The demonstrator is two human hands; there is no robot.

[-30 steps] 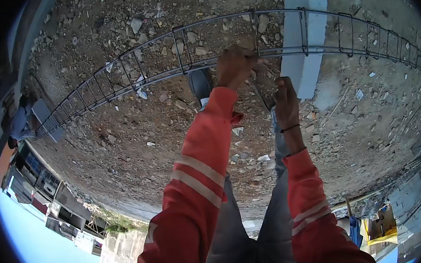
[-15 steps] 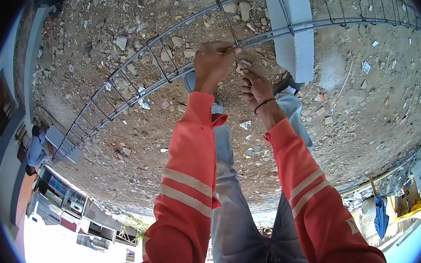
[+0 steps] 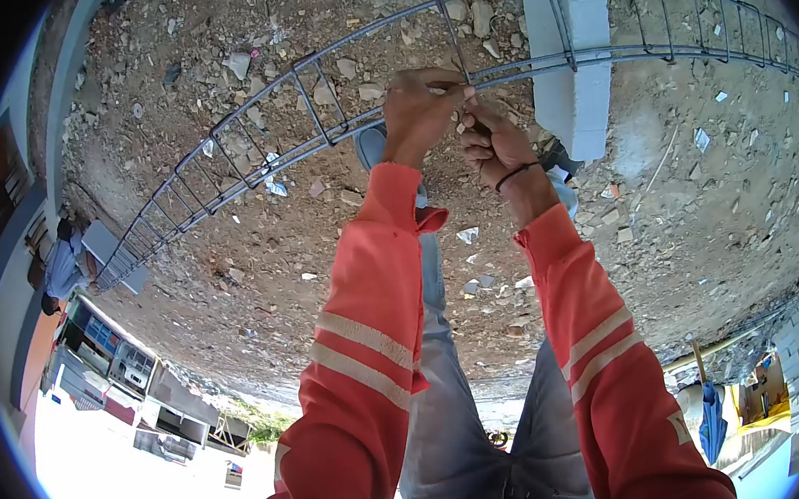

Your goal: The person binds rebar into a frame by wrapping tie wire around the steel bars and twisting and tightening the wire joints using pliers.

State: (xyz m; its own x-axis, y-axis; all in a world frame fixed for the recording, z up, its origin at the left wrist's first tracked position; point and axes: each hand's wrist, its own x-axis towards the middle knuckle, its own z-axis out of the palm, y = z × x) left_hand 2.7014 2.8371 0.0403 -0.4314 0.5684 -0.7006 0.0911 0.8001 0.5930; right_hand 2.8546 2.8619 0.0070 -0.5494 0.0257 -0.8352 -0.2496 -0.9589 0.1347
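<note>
A long steel rebar cage (image 3: 315, 101), long bars joined by rectangular stirrups, curves across the upper view. My left hand (image 3: 419, 112) is closed at its nearer long bars, fingertips pinched where a stirrup meets them. Just right of it, my right hand (image 3: 501, 146) is closed too, its thumb and fingertips close to the left fingertips. A small dark shape shows between the right fingers, but I cannot make out what it is. Any tie wire at the joint is too small to tell.
A pale concrete block (image 3: 571, 95) lies under the cage on the right. Stony ground with rubble surrounds my shoes (image 3: 373, 148). Another person (image 3: 65, 266) is by the cage's far left end. A folded blue umbrella (image 3: 712, 420) hangs at lower right.
My right hand has moved up to the joint, its fingertips now close to the left hand's. My left hand stays at the same spot on the cage. The view has shifted slightly.
</note>
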